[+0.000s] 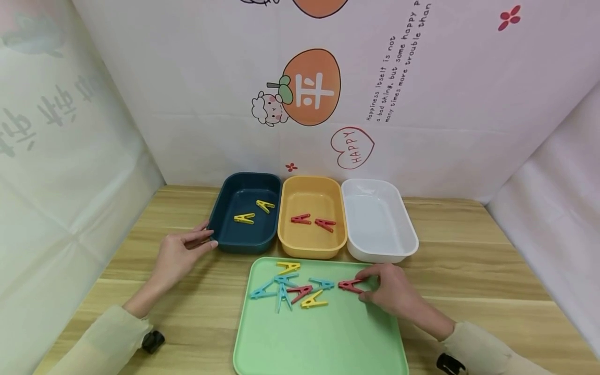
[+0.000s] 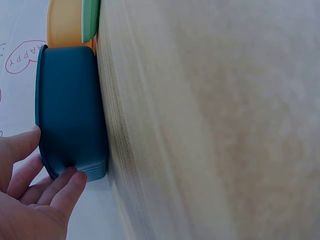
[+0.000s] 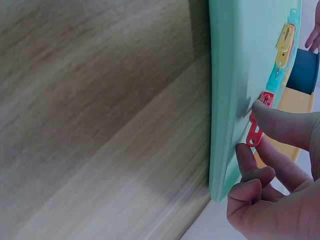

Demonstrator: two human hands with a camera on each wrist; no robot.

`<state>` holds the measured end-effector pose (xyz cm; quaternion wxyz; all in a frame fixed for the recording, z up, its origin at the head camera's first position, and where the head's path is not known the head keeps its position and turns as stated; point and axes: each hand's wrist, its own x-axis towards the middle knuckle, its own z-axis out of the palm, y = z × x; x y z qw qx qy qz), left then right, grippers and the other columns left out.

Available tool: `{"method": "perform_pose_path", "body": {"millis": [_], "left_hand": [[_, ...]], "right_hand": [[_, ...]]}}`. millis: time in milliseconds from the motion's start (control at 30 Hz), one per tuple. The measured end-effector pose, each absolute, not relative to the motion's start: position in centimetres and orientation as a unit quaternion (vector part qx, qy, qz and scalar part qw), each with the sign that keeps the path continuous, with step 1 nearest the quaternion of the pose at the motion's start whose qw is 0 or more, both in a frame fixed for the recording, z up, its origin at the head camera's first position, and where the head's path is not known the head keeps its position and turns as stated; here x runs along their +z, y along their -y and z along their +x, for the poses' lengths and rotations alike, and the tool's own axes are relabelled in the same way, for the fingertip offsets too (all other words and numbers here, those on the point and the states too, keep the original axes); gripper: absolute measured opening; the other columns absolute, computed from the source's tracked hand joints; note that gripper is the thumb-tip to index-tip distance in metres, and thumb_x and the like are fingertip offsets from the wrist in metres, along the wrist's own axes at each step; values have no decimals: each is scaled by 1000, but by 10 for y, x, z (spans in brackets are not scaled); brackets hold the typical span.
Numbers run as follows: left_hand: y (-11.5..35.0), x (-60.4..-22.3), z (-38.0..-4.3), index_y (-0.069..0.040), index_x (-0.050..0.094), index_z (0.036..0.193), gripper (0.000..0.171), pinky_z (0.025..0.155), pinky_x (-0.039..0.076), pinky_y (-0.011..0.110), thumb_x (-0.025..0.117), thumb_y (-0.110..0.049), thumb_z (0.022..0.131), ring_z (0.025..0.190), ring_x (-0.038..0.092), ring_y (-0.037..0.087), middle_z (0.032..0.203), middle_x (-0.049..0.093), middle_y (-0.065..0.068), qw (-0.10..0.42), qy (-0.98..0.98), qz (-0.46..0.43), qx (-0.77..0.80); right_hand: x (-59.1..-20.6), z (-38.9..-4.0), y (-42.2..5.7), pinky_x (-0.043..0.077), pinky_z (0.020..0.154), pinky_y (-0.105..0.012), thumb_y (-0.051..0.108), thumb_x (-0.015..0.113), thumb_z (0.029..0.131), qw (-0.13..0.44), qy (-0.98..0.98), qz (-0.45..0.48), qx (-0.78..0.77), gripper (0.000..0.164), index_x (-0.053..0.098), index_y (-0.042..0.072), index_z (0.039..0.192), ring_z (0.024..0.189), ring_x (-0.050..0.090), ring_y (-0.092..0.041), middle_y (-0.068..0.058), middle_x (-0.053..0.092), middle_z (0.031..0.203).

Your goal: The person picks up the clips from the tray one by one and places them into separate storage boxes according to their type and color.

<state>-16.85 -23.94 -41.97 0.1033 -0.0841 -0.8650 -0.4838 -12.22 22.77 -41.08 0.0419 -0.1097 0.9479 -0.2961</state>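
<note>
My right hand (image 1: pixel 391 291) pinches a red clothespin (image 1: pixel 349 285) between thumb and fingers, over the right part of the green tray (image 1: pixel 323 344). In the right wrist view, the thumb lies against the red clothespin (image 3: pixel 255 134) and fingertips are at its lower end. Left of it on the tray lie several clothespins: blue ones (image 1: pixel 322 284), another red one (image 1: pixel 301 292) and two yellow ones (image 1: pixel 314 300). My left hand (image 1: pixel 180 255) rests at the left side of the dark blue box (image 1: pixel 244 245), fingers fairly straight, thumb at its rim in the left wrist view.
The dark blue box contains two yellow clothespins (image 1: pixel 244 219). Beside it, the orange box (image 1: pixel 311 250) contains two red clothespins (image 1: pixel 301 219). A white box (image 1: pixel 379 229) stands at the right end of the row. Behind the wooden table (image 1: pixel 450 250) hangs a printed white cloth (image 1: pixel 211 104).
</note>
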Motion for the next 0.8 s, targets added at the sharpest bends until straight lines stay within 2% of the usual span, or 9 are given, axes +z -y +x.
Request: {"method": "perform_pose_path", "body": {"millis": [233,400,800], "left_hand": [[240,-421,-169,7,74,124,36,81,54,11,82,-14,96,116,70,36,144,60,19,106,866,-86,-482],[240,-420,-169,6,74,124,37,81,54,11,82,-16,96,116,70,35,145,60,19,103,866,-84,-482],[240,-420,-169,6,75,124,37,81,54,11,82,-16,96,114,71,35,144,61,18,105,864,-88,-484]], "right_hand": [[-410,-120,-229,42,59,-29,5,97,70,37,-945,-105,-307,37,84,9,104,69,48,-14,4,73,94],[-410,-120,-231,40,57,-28,5,96,70,36,-946,-89,-309,35,85,9,103,67,48,-15,4,69,86],[-407,-119,-232,40,54,-27,8,96,72,35,-944,-78,-317,33,85,10,103,68,49,-16,3,66,79]]}}
